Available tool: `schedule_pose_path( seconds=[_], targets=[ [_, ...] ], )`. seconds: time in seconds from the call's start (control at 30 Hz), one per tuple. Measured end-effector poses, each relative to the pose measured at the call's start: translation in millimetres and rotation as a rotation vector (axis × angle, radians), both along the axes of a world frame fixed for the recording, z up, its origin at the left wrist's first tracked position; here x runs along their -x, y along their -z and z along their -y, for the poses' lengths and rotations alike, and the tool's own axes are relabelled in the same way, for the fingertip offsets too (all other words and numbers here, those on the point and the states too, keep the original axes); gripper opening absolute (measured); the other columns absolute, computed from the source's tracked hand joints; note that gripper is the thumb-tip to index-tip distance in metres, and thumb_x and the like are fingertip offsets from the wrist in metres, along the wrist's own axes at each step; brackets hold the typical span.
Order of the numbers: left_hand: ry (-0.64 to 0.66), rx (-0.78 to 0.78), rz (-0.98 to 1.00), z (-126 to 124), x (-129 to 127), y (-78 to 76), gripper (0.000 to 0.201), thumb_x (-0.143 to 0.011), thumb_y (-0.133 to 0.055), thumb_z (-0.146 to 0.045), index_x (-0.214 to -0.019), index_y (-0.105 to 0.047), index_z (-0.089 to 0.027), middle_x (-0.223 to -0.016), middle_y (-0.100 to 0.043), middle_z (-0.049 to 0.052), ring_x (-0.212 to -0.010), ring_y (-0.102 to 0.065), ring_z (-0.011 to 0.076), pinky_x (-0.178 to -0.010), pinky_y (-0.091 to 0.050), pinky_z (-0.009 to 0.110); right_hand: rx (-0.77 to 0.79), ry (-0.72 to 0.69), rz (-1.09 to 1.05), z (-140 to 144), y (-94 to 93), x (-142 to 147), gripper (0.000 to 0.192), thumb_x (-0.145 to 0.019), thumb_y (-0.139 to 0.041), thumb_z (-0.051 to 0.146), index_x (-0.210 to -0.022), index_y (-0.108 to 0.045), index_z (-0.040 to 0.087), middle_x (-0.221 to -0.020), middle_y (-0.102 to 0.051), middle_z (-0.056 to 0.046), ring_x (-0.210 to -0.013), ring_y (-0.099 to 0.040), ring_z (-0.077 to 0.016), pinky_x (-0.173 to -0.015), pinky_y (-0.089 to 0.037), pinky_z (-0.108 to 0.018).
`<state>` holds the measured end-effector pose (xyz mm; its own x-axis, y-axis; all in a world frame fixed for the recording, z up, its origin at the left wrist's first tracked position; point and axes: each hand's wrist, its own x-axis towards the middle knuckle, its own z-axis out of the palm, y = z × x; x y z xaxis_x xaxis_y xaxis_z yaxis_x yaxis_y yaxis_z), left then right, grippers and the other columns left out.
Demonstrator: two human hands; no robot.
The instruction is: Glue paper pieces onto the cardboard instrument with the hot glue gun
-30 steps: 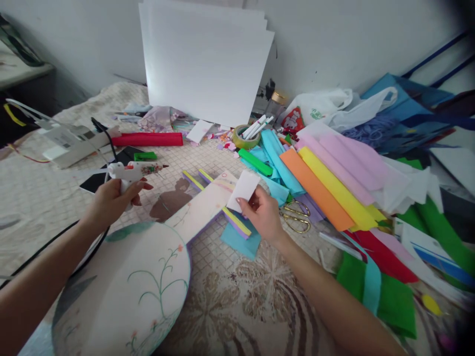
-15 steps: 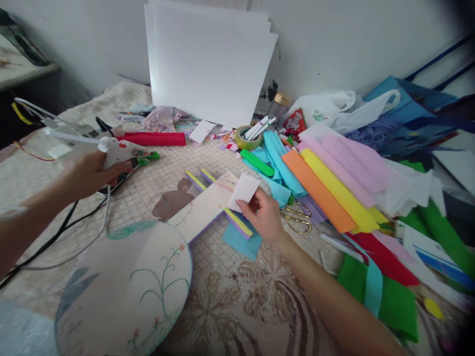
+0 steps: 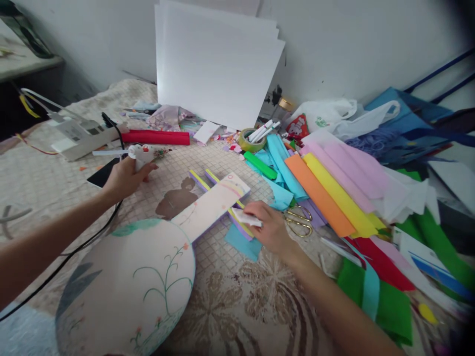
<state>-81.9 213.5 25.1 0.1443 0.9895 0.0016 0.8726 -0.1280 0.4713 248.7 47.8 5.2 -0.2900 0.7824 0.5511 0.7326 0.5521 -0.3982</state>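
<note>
A patterned cloth [image 3: 237,306] covers the work surface, which runs back to a pale wall where white boards [image 3: 217,62] lean upright; a power strip [image 3: 79,134] lies at far left, and a spread of coloured felt sheets [image 3: 334,188] fills the right side, with gold scissors [image 3: 299,222] lying at its near edge and a tape roll [image 3: 250,141] holding markers farther back. In the foreground lies a round painted fan [image 3: 126,287], its long flat handle [image 3: 211,202] running up and to the right across striped foam strips [image 3: 202,180]. The left hand [image 3: 124,178] is closed around the grip of a white glue gun [image 3: 144,153], nozzle pointing right, the gun low over the cloth and well apart from the fan; whether it rests on the cloth cannot be told. The right hand [image 3: 272,230] pinches a small white piece [image 3: 247,217] between thumb and fingers — the piece is held nearly flat, just beside the right edge of the handle and over a striped strip and a blue scrap [image 3: 241,242]. As a judgement only: a clean join here would call for squaring the piece to the handle's edge before pressing, holding it by its outer margin so the fingers stay off any glue line, and keeping the hot nozzle turned away from the felt and the trailing cord [image 3: 67,252] — haste would risk a skewed bond.
</note>
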Motion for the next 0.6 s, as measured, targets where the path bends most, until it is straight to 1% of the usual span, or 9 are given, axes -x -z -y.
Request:
schedule_pose_path(
  seconds=[0.07,0.13,0.2,0.27,0.33,0.5,0.6],
  targets=[
    [-0.029,-0.008,0.001,0.3,-0.9,2.2,0.052,-0.09,-0.039,-0.051,-0.111,-0.058,-0.008,-0.071,-0.061,-0.002,-0.072,-0.054,0.0138,-0.071,-0.042,0.021,-0.023,-0.02,0.049,3.0,0.8,0.3,0.017,-0.085,-0.052,0.011,-0.098,-0.053,0.021,-0.093,-0.065,-0.007,-0.089,-0.062,-0.0187,-0.073,-0.05,-0.03],
    [-0.054,-0.013,-0.01,0.0,-1.1,3.6,0.056,-0.089,-0.039,-0.054,-0.111,-0.058,-0.005,-0.075,-0.062,0.001,-0.072,-0.054,0.015,-0.071,-0.042,0.023,-0.019,0.01,0.049,4.6,-0.4,2.4,0.015,-0.085,-0.052,0.011,-0.097,-0.054,0.022,-0.092,-0.064,-0.007,-0.086,-0.062,-0.0183,-0.072,-0.051,-0.03],
    [-0.07,-0.017,-0.028,-0.3,-1.4,4.4,0.058,-0.088,-0.04,-0.055,-0.111,-0.057,-0.005,-0.08,-0.062,0.003,-0.072,-0.054,0.0164,-0.07,-0.043,0.025,0.004,0.079,0.002,4.3,-3.6,5.6,0.01,-0.087,-0.052,0.014,-0.092,-0.054,0.021,-0.084,-0.063,-0.005,-0.075,-0.061,-0.0158,-0.066,-0.05,-0.027],
    [-0.084,-0.026,-0.049,-0.4,-2.0,5.1,0.056,-0.088,-0.041,-0.054,-0.11,-0.057,-0.004,-0.084,-0.061,0.005,-0.073,-0.054,0.0179,-0.07,-0.043,0.027,0.025,0.15,-0.038,2.6,-7.7,8.9,0.005,-0.088,-0.053,0.017,-0.086,-0.054,0.021,-0.074,-0.059,-0.002,-0.061,-0.055,-0.0125,-0.058,-0.047,-0.024],
    [-0.095,-0.039,-0.066,0.0,-2.7,6.0,0.053,-0.087,-0.043,-0.05,-0.112,-0.055,-0.005,-0.09,-0.061,0.007,-0.077,-0.054,0.0192,-0.072,-0.044,0.029,0.042,0.19,-0.044,0.6,-11.0,11.1,0.008,-0.088,-0.054,0.018,-0.081,-0.053,0.02,-0.069,-0.055,0.0,-0.054,-0.05,-0.0105,-0.053,-0.044,-0.023],
    [-0.136,-0.096,-0.084,2.3,-2.1,9.4,0.053,-0.082,-0.053,-0.044,-0.115,-0.049,-0.003,-0.105,-0.059,0.012,-0.091,-0.055,0.0235,-0.081,-0.045,0.035,0.097,0.226,-0.054,-1.1,-14.5,11.9,0.007,-0.087,-0.054,0.022,-0.081,-0.055,0.019,-0.07,-0.057,0.0,-0.054,-0.052,-0.0105,-0.054,-0.044,-0.023],
    [-0.147,-0.133,-0.07,3.1,2.0,10.6,0.051,-0.081,-0.056,-0.041,-0.116,-0.048,-0.005,-0.108,-0.058,0.012,-0.092,-0.055,0.0223,-0.084,-0.046,0.036,0.12,0.244,-0.034,-1.7,-16.3,11.3,0.009,-0.087,-0.055,0.024,-0.08,-0.056,0.019,-0.068,-0.057,0.0,-0.053,-0.053,-0.0112,-0.054,-0.044,-0.024]
  ],
)
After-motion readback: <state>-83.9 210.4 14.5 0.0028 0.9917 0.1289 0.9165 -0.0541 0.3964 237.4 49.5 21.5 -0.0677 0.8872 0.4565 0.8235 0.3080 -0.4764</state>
